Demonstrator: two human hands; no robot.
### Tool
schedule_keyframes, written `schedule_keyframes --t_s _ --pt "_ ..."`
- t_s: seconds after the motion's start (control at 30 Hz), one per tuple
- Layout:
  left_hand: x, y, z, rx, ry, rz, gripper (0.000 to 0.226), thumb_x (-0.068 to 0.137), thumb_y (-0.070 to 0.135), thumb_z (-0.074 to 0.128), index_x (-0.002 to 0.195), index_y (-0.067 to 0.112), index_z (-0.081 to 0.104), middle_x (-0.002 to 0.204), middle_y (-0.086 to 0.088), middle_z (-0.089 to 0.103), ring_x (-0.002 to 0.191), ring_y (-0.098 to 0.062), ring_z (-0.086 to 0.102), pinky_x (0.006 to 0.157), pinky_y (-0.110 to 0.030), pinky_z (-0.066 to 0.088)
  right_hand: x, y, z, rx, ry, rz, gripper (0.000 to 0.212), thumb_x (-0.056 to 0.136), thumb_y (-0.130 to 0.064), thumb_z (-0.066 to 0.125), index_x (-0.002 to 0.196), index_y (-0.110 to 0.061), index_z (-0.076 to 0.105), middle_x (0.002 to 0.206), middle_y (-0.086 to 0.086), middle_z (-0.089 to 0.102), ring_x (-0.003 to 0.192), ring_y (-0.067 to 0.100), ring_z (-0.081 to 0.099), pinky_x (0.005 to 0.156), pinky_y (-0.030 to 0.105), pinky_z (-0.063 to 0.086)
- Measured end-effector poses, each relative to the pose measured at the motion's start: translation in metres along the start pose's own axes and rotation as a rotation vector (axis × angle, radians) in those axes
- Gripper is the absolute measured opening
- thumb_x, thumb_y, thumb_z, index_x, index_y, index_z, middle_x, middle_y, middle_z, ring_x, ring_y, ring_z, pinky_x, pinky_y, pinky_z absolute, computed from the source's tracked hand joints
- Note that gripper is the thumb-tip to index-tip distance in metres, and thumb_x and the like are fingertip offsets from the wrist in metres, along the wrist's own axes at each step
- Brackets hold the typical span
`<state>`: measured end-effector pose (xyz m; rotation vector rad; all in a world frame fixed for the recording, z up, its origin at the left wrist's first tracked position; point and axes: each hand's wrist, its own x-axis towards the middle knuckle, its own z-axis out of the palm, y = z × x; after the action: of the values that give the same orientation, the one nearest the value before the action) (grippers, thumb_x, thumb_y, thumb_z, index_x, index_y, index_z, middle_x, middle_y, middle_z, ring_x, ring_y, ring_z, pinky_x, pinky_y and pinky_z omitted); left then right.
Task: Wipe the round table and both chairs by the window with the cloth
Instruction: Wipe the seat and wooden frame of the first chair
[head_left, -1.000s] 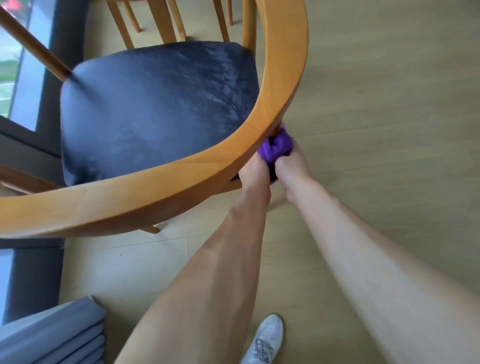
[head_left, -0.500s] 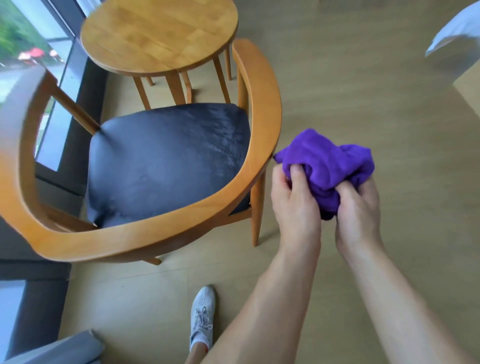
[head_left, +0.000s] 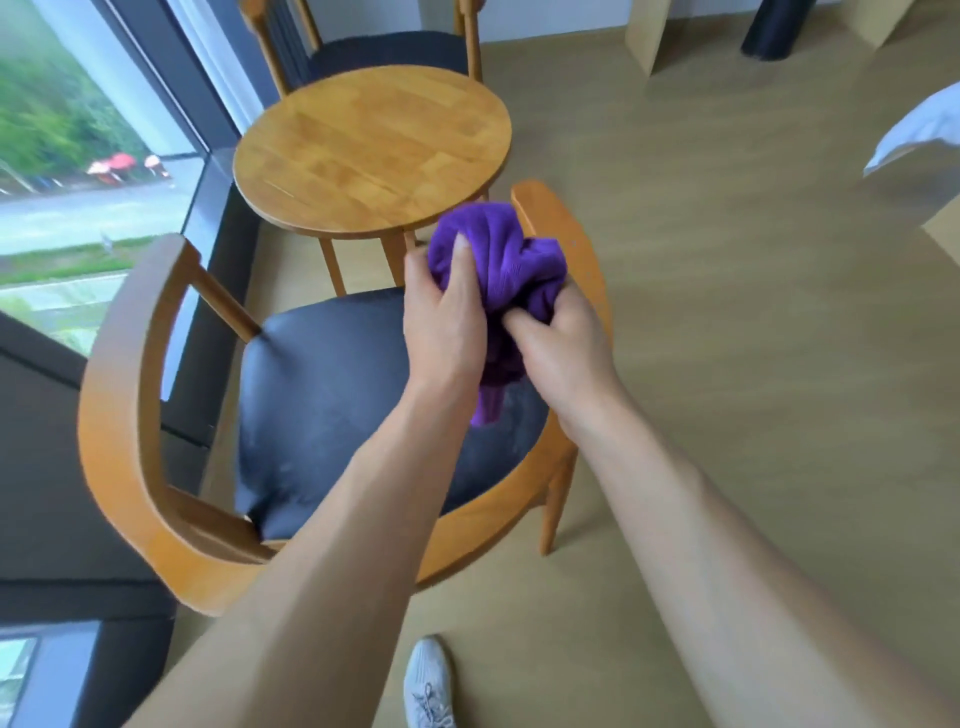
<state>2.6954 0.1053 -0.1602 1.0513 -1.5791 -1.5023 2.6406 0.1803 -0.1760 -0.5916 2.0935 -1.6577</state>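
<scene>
Up it comes! The cloth (head_left: 498, 270) is off the near chair's (head_left: 130, 415) wooden frame now, where it was tucked low by the back leg a second ago, and sits bunched in mid-air above the black seat (head_left: 332, 395). Both hands have it: the left hand (head_left: 447, 322) curls its grip over the top of the wad, the right hand (head_left: 561, 343) pinches it from the 3 o'clock side. It reads as a refold, so that leg is probably done. The cloth is a deep purple, ribbed, crumpled into a ball with a tail hanging toward 6 o'clock. At 12 o'clock waits the round counter (head_left: 363, 150); beyond it the far chair (head_left: 384, 52), blurred, maybe still unwiped.
</scene>
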Motion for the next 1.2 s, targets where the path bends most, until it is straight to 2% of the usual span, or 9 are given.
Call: schedule_keyframes --t_s 0.23,0.3,0.4,0.57,0.7,0.77,0.93,1.07,1.2 --pt "0.074 -0.095 -0.011 0.323 -0.049 -0.135 0.024 0.098 0.037 0.049 0.102 0.014 0.055 0.092 0.003 0.062 0.093 -0.023 0.058 0.079 -0.031 0.038 0.029 0.043 0.041 -0.121 -0.124 0.482 0.054 0.08 -0.02 0.063 0.132 -0.02 0.047 0.123 0.01 0.061 0.107 0.032 0.064 0.082 0.045 0.06" --pt "0.099 -0.125 -0.007 0.392 -0.097 -0.101 0.034 0.097 0.041 0.051 0.123 0.018 0.052 0.119 -0.006 0.057 0.108 -0.026 0.057 0.089 -0.033 0.042 0.039 0.048 0.038 -0.537 -0.085 0.275 0.06 0.087 -0.024 0.06 0.143 -0.026 0.038 0.135 0.004 0.057 0.12 0.027 0.057 0.098 0.036 0.05" --pt "0.13 -0.18 0.001 0.664 -0.294 -0.007 0.053 0.095 0.044 0.054 0.142 0.024 0.042 0.147 -0.01 0.037 0.129 -0.032 0.046 0.104 -0.044 0.043 0.068 0.045 0.023 -0.86 0.117 -0.197 0.052 0.088 -0.015 0.058 0.138 -0.022 0.047 0.138 0.0 0.052 0.126 0.023 0.05 0.098 0.03 0.041" --pt "0.136 -0.245 0.027 1.17 -0.57 0.118 0.078 0.087 0.073 0.043 0.154 0.039 0.022 0.167 -0.009 -0.001 0.152 -0.035 0.001 0.12 -0.057 0.014 0.112 0.055 0.029 -0.927 0.002 -0.307 0.043 0.088 -0.004 0.05 0.13 -0.014 0.056 0.137 0.001 0.054 0.121 0.023 0.055 0.1 0.032 0.044" --pt "0.112 -0.264 0.031 1.16 -0.508 0.326 0.079 0.09 0.061 0.039 0.157 0.025 0.016 0.166 -0.016 0.009 0.152 -0.04 0.007 0.118 -0.057 0.019 0.129 0.093 0.084 -0.884 -0.168 0.033 0.033 0.094 -0.014 0.047 0.126 -0.013 0.056 0.133 0.007 0.056 0.122 0.028 0.053 0.097 0.035 0.043" --pt "0.115 -0.266 0.023 1.136 -0.55 0.43 0.074 0.091 0.053 0.05 0.154 0.018 0.03 0.16 -0.016 0.027 0.146 -0.042 0.023 0.114 -0.055 0.028 0.136 0.119 0.101 -0.835 -0.17 0.293 0.036 0.098 -0.026 0.043 0.13 -0.011 0.051 0.136 0.012 0.052 0.126 0.032 0.05 0.099 0.037 0.04" --pt "0.197 -0.25 -0.005 1.207 -0.802 0.941 0.036 0.08 0.026 0.061 0.115 0.02 0.062 0.13 -0.01 0.055 0.107 -0.037 0.052 0.074 -0.044 0.052 0.133 0.175 0.104 -0.725 -0.088 0.601 0.063 0.101 -0.047 0.029 0.151 -0.008 0.026 0.156 0.016 0.03 0.141 0.032 0.034 0.114 0.041 0.026" --pt "0.252 -0.246 -0.006 1.248 -0.535 0.601 0.037 0.085 0.017 0.054 0.121 0.022 0.05 0.137 -0.009 0.042 0.112 -0.038 0.044 0.067 -0.046 0.053 0.135 0.188 0.1 -0.638 -0.075 0.747 0.069 0.1 -0.055 0.019 0.156 -0.016 0.008 0.163 0.007 0.016 0.147 0.031 0.023 0.117 0.043 0.02" --pt "0.224 -0.24 0.054 1.144 -0.343 0.207 0.052 0.083 0.025 0.058 0.134 0.029 0.046 0.139 -0.012 0.039 0.119 -0.041 0.039 0.081 -0.05 0.053 0.141 0.188 0.093 -0.367 0.031 0.823 0.07 0.097 -0.062 0.017 0.156 -0.026 0.005 0.162 0.005 0.02 0.146 0.033 0.025 0.117 0.049 0.018"
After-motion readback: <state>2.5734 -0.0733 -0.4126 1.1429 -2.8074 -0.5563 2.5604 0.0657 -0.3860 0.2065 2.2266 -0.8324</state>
